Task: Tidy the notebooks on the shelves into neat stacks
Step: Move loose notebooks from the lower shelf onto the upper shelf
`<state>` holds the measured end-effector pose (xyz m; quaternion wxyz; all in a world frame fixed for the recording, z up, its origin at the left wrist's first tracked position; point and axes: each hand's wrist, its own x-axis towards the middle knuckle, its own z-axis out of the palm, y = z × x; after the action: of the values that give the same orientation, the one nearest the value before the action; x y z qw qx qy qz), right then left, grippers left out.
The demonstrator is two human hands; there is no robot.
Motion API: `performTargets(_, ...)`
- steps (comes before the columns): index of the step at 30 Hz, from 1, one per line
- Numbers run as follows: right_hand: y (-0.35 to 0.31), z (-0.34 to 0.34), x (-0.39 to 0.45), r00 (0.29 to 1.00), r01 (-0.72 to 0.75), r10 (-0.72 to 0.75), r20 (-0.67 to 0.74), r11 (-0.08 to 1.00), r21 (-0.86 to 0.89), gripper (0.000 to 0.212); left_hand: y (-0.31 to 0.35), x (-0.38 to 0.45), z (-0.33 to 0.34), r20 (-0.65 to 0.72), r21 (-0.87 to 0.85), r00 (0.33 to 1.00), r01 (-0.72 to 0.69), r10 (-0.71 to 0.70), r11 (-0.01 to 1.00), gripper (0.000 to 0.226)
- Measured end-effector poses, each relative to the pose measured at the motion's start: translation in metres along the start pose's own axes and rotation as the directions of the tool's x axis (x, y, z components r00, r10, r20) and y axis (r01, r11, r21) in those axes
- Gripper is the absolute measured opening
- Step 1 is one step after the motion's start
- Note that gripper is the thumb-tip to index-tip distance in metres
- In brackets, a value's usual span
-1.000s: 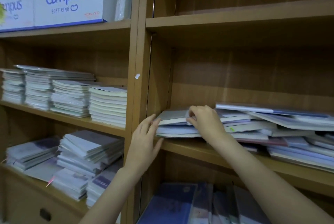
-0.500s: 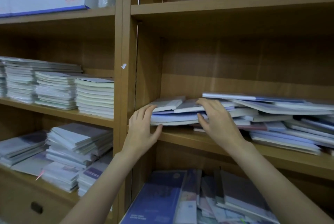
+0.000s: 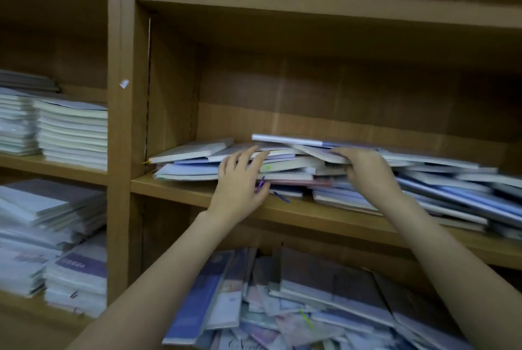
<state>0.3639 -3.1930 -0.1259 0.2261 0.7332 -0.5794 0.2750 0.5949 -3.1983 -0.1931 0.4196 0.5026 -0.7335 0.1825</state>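
Observation:
A messy spread of thin white, blue and pink notebooks (image 3: 288, 164) lies across the middle right shelf (image 3: 180, 190), fanned and overlapping. My left hand (image 3: 240, 180) rests against the front of the pile with fingers straight and spread. My right hand (image 3: 367, 169) grips a few upper notebooks further right, fingers curled over their edge and thumb underneath. The notebooks to the right (image 3: 452, 186) slope down toward the shelf edge.
Neat white stacks (image 3: 73, 132) fill the left bay's middle shelf, and looser stacks (image 3: 50, 208) sit below them. A jumble of blue and patterned notebooks (image 3: 282, 301) lies on the lower right shelf. A wooden upright (image 3: 121, 123) divides the bays.
My view has shifted right. My left hand moved from the pile's left end to its front middle. My right hand slid right and now grips upper notebooks.

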Motion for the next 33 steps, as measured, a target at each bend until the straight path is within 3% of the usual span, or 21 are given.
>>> performTargets(4, 0.016, -0.016, 0.013, 0.991, 0.083, -0.088, -0.101, 0.995, -0.058, 0.031, 0.010, 0.001, 0.015, 0.033, 0.097, 0.994, 0.100, -0.103, 0.990, 0.051)
performTargets(11, 0.013, -0.071, 0.033, 0.898, 0.173, -0.092, -0.429, 0.973, 0.152, 0.018, 0.016, 0.003, 0.016, -0.010, 0.012, 0.978, 0.206, -0.206, 0.978, 0.052)
performTargets(17, 0.008, -0.064, -0.006, 0.805, 0.410, -0.343, -0.485, 0.911, 0.037, 0.024, 0.015, -0.006, 0.006, -0.027, -0.174, 0.988, 0.144, -0.151, 0.974, 0.061)
performTargets(23, 0.002, -0.064, -0.041, 0.760, 0.508, -0.465, -0.455, 0.861, -0.030, 0.036, 0.010, -0.036, -0.011, -0.089, -0.371, 0.975, 0.157, -0.204, 0.915, 0.056)
performTargets(25, -0.006, -0.065, -0.058, 0.729, 0.540, -0.508, -0.459, 0.839, -0.072, 0.032, 0.016, -0.042, -0.024, -0.025, -0.560, 0.938, 0.272, -0.345, 0.782, 0.049)
performTargets(26, -0.010, -0.065, -0.068, 0.705, 0.556, -0.532, -0.468, 0.825, -0.100, 0.030, 0.020, -0.046, -0.031, 0.047, -0.683, 0.906, 0.336, -0.420, 0.648, 0.044)
performTargets(28, -0.013, -0.059, -0.095, 0.659, 0.592, -0.572, -0.488, 0.795, -0.131, 0.026, 0.029, -0.057, -0.043, 0.281, -0.888, 0.823, 0.418, -0.494, 0.192, 0.033)
performTargets(29, -0.013, -0.054, -0.112, 0.649, 0.613, -0.585, -0.486, 0.781, -0.123, 0.026, 0.031, -0.065, -0.046, 0.405, -0.894, 0.780, 0.447, -0.477, -0.029, 0.030)
performTargets(30, -0.013, -0.046, -0.132, 0.640, 0.639, -0.603, -0.476, 0.762, -0.107, 0.024, 0.031, -0.075, -0.048, 0.495, -0.865, 0.750, 0.474, -0.439, -0.165, 0.030)
performTargets(31, -0.012, -0.038, -0.152, 0.629, 0.668, -0.629, -0.457, 0.738, -0.096, 0.022, 0.030, -0.089, -0.049, 0.558, -0.829, 0.732, 0.513, -0.392, -0.222, 0.030)
performTargets(33, -0.010, -0.017, -0.191, 0.604, 0.721, -0.697, -0.385, 0.684, -0.107, 0.021, 0.026, -0.120, -0.047, 0.653, -0.757, 0.695, 0.611, -0.302, -0.233, 0.028)
